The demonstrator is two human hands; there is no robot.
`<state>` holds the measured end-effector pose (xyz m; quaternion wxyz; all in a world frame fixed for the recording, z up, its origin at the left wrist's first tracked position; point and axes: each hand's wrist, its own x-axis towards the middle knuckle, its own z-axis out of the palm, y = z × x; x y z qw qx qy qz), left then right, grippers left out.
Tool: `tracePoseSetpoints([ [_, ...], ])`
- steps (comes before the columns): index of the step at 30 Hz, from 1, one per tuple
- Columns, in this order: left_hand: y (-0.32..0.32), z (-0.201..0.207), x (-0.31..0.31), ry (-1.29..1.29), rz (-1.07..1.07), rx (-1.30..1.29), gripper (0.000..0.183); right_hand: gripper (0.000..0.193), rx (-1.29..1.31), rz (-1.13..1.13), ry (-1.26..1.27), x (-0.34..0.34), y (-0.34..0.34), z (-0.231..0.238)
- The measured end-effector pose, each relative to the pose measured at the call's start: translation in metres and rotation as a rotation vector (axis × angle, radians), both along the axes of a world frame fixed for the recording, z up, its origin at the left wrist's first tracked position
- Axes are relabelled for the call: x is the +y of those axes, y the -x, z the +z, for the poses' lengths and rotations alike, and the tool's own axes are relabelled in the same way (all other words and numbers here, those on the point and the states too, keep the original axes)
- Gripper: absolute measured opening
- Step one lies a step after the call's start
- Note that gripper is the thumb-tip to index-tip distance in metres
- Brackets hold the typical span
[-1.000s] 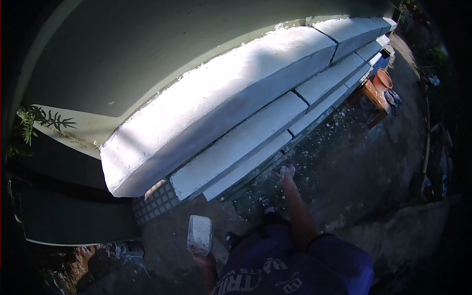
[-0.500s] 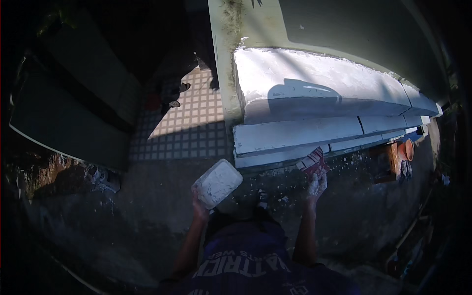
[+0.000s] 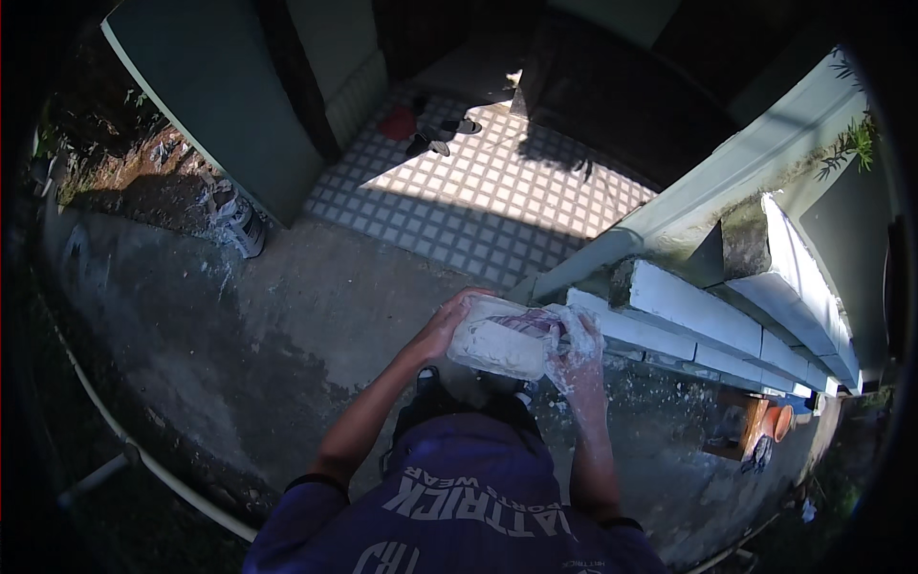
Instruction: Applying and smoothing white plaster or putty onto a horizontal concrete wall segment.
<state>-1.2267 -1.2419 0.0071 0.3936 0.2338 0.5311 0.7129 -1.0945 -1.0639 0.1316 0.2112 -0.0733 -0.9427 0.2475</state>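
In front of my body, my left hand point(image 3: 444, 328) is closed on the left end of a whitish rectangular tub point(image 3: 494, 356), its inside coated with white paste. My right hand point(image 3: 579, 349), caked with white paste, is at the tub's right end. Its bent fingers grip a red-and-white printed piece, like stiff card or packaging point(image 3: 537, 321), which lies over the tub's opening. Whether those fingers also touch the tub's rim cannot be made out.
To the right, stepped ledges of white blocks point(image 3: 688, 316) run beside a pale wall. A paste-smeared bucket point(image 3: 241, 228) stands at the left. Ahead, slippers point(image 3: 430, 143) lie on a tiled floor point(image 3: 459, 225). Orange pots point(image 3: 779, 423) sit at the far right.
My view has swung left, away from the ledges. The card, held apart from the tub at the right before, is now over it, and my hands have come together.
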Motion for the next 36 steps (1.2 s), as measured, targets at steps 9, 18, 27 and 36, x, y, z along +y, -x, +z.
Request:
tracePoseSetpoints([
  [9,0.018,-0.022,-0.029,-0.072,0.203,-0.107,0.052,0.038,-0.162,0.132,-0.127,-0.048,0.035,-0.041],
  [18,0.001,0.000,-0.024,-0.038,0.301,-0.003,0.042,0.037,-0.197,0.247,-0.271,-0.033,0.036,-0.023],
  [27,-0.028,-0.004,0.007,0.017,0.474,0.109,0.041,0.037,-0.142,0.317,-0.178,-0.019,0.006,-0.021],
  [36,-0.071,0.009,0.034,0.020,0.483,0.199,0.042,0.034,0.038,0.135,-0.453,0.019,-0.024,-0.018],
])
